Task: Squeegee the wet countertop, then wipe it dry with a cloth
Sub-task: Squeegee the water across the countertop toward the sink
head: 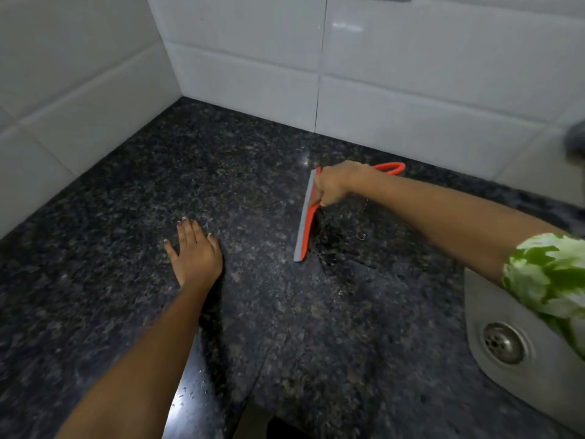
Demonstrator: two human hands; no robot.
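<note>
An orange squeegee (303,236) with a grey rubber blade stands on the dark speckled granite countertop (133,191), its blade running from far to near. My right hand (332,185) is closed around its handle, whose orange loop sticks out behind my wrist. Water droplets and a wet streak lie on the stone just right of the blade. My left hand (194,251) rests flat on the counter, fingers spread, well to the left of the squeegee. No cloth is in view.
White tiled walls (253,74) meet in a corner at the back left. A steel sink (493,369) with a round drain (503,343) sits at the right, partly hidden by my green-and-white sleeve (550,280). The counter's front edge is at the bottom.
</note>
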